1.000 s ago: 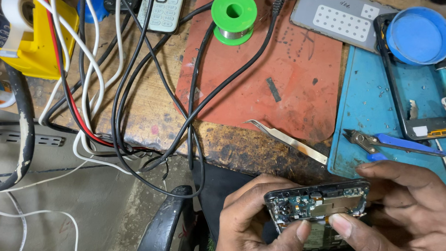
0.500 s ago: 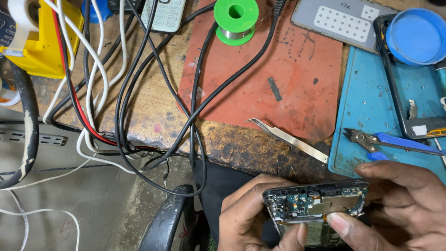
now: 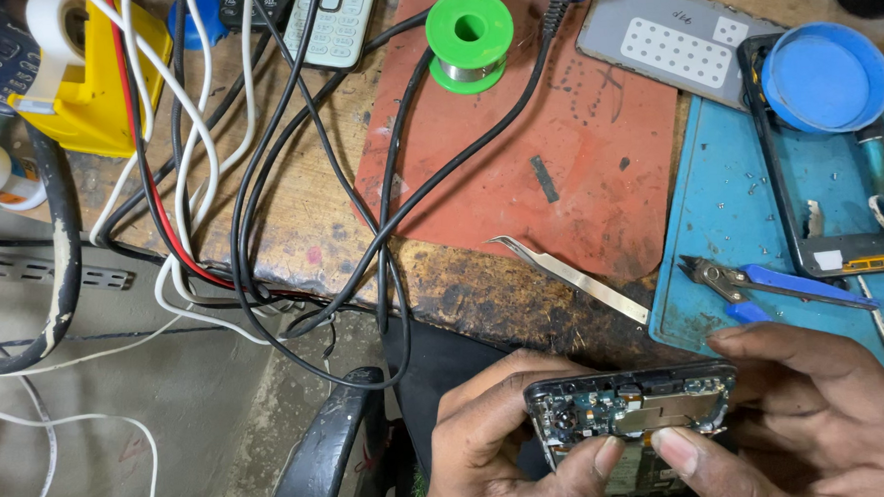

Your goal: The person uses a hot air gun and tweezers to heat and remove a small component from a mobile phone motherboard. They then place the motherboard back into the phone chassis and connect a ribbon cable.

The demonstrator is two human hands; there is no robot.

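Observation:
An opened smartphone [image 3: 633, 409] with its back off and circuit board showing sits low in the head view, below the bench edge. My left hand [image 3: 495, 440] grips its left end, thumb on the lower edge. My right hand [image 3: 817, 416] grips its right end, thumb pressing near the board's middle. Metal tweezers [image 3: 572, 278] lie on the bench just above the phone. Blue-handled cutters [image 3: 776, 284] rest on the blue mat [image 3: 718, 207] by my right hand.
A red mat [image 3: 517, 156] carries a green solder spool [image 3: 470, 39] and a black cable. A grey phone back cover [image 3: 671, 40], a blue round lid [image 3: 824, 75], a phone frame [image 3: 829, 246], a keypad phone [image 3: 331, 23], tangled wires [image 3: 201, 189] and a yellow box [image 3: 92, 85] crowd the bench.
Both hands keep hold of the phone with only slight shifts. The view has drifted a little.

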